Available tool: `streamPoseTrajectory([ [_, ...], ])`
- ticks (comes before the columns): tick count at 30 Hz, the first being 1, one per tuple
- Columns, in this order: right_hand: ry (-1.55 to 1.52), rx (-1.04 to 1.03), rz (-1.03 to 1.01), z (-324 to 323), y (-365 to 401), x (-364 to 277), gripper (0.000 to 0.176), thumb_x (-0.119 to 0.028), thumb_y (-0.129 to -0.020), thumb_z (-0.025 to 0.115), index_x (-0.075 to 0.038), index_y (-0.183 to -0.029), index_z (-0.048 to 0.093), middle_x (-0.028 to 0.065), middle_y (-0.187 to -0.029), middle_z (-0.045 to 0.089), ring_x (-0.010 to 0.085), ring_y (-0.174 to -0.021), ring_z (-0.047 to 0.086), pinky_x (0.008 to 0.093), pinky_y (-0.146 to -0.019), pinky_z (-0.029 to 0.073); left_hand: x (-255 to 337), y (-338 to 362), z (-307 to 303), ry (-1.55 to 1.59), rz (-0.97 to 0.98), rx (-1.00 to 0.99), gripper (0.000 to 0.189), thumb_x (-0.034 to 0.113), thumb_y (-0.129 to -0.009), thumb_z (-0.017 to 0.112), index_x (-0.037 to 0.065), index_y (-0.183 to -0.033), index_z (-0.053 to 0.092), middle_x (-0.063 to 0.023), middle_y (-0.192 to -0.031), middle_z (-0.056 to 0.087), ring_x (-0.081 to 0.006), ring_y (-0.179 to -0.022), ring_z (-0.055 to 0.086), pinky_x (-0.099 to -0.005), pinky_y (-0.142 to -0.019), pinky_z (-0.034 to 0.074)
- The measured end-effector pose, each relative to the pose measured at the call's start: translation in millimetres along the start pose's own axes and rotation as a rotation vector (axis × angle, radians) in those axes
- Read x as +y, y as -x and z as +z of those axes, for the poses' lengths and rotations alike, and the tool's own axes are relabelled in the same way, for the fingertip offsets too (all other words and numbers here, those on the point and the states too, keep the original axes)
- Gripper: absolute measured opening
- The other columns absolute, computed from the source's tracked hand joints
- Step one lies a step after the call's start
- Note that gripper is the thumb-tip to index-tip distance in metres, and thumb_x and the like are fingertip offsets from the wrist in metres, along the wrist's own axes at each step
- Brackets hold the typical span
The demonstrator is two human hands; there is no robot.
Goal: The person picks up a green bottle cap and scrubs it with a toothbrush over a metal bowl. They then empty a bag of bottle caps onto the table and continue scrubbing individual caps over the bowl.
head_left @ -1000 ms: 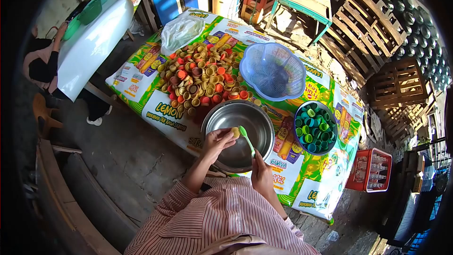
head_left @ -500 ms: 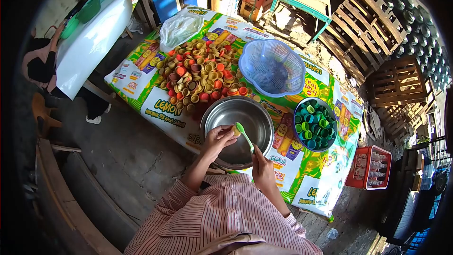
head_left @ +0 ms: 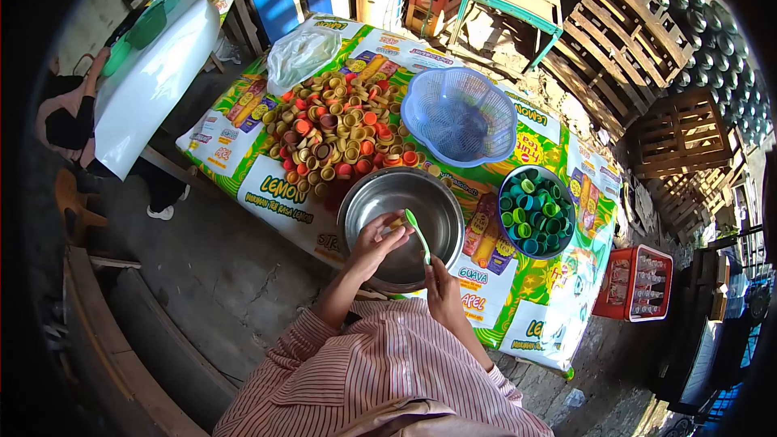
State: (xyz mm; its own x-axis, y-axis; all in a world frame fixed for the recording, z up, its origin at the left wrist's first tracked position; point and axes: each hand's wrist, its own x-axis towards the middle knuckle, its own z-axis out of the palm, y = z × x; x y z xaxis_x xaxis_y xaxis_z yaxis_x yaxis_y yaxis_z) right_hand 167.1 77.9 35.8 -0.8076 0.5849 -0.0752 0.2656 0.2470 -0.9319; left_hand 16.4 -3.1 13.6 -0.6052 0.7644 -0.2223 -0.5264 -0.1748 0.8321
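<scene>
My left hand (head_left: 380, 241) pinches a small tan bottle cap (head_left: 398, 222) over the steel basin (head_left: 356, 209). In my right hand (head_left: 443, 290) is a slim pale-green toothbrush (head_left: 418, 235), gripped by the lower end of its handle, its green head right beside the cap. Beyond the basin lies a wide heap of bottle caps (head_left: 340, 125) in tan, gold, red and orange. A blue plastic basket (head_left: 421, 131) stands at the back right of the basin. To the right, a bowl (head_left: 575, 222) holds green and teal caps.
A printed plastic cloth covers the table (head_left: 271, 186). At its far end lies a crumpled clear plastic bag (head_left: 303, 57). A red bottle crate (head_left: 634, 285) stands on the floor at right, below wooden pallets (head_left: 619, 32). Far left, a person (head_left: 73, 117) is beside another table.
The green brush head and the cap stay close together in my hands, with only small shifts. The whole view has moved slightly, setting the table things a little further left.
</scene>
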Motion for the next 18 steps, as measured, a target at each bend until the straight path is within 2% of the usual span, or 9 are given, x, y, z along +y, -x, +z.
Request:
streamPoseTrajectory([
  [2, 0.041, 0.005, -0.001, -2.9, -1.2, -5.8, 0.028, -0.013, -0.091, 0.04, 0.005, -0.113, 0.046, 0.0121, -0.058, 0.054, 0.0093, -0.056, 0.05, 0.025, -0.051, 0.039, 1.0, -2.2, -2.7, 0.017, -0.071, 0.02, 0.03, 0.015, -0.088, 0.051, 0.003, -0.116, 0.048, -0.0054, -0.108, 0.053, -0.0144, -0.094, 0.056, -0.027, -0.081, 0.047],
  [4, 0.102, 0.043, 0.025, -8.3, -4.4, -10.9, 0.026, -0.008, -0.088, 0.042, 0.005, -0.11, 0.048, 0.0211, -0.059, 0.054, 0.0287, -0.052, 0.058, 0.0327, -0.049, 0.042, 2.2, -1.7, -5.7, 0.041, -0.142, 0.014, 0.028, 0.021, -0.09, 0.047, 0.005, -0.113, 0.052, -0.0028, -0.101, 0.057, -0.0104, -0.09, 0.054, -0.0258, -0.075, 0.047],
  [8, 0.105, 0.033, -0.002, -13.1, -4.2, -14.3, 0.025, -0.007, -0.087, 0.044, 0.005, -0.109, 0.049, 0.0232, -0.061, 0.055, 0.0337, -0.057, 0.059, 0.0363, -0.05, 0.043, 1.6, -3.7, -11.2, 0.0, -0.18, -0.02, 0.029, 0.023, -0.091, 0.045, 0.006, -0.113, 0.052, -0.0026, -0.1, 0.057, -0.01, -0.09, 0.053, -0.0261, -0.074, 0.047],
  [11, 0.155, 0.005, -0.081, -13.4, -2.8, -19.5, 0.026, -0.007, -0.087, 0.045, 0.005, -0.109, 0.048, 0.0249, -0.064, 0.056, 0.0362, -0.06, 0.059, 0.0385, -0.051, 0.044, 4.2, -5.8, -10.1, -0.011, -0.229, 0.042, 0.029, 0.025, -0.091, 0.044, 0.007, -0.112, 0.053, -0.0022, -0.1, 0.057, -0.0097, -0.088, 0.053, -0.0279, -0.076, 0.046],
  [13, 0.14, 0.003, -0.099, -11.1, -3.0, -14.1, 0.027, -0.006, -0.086, 0.046, 0.006, -0.11, 0.048, 0.0261, -0.066, 0.056, 0.038, -0.062, 0.059, 0.0397, -0.052, 0.044, 9.0, -5.7, -9.0, 0.186, -0.255, -0.03, 0.029, 0.026, -0.091, 0.044, 0.008, -0.112, 0.053, -0.0019, -0.1, 0.057, -0.0096, -0.086, 0.053, -0.0296, -0.078, 0.046],
  [18, 0.159, -0.003, -0.088, -11.4, -4.0, -15.7, 0.027, -0.006, -0.086, 0.046, 0.006, -0.11, 0.047, 0.0262, -0.067, 0.057, 0.038, -0.062, 0.059, 0.0396, -0.053, 0.044, 19.2, -2.8, -4.8, 0.223, -0.257, -0.051, 0.031, 0.028, -0.091, 0.044, 0.009, -0.114, 0.051, -0.0015, -0.101, 0.056, -0.0099, -0.087, 0.052, -0.0305, -0.08, 0.045],
])
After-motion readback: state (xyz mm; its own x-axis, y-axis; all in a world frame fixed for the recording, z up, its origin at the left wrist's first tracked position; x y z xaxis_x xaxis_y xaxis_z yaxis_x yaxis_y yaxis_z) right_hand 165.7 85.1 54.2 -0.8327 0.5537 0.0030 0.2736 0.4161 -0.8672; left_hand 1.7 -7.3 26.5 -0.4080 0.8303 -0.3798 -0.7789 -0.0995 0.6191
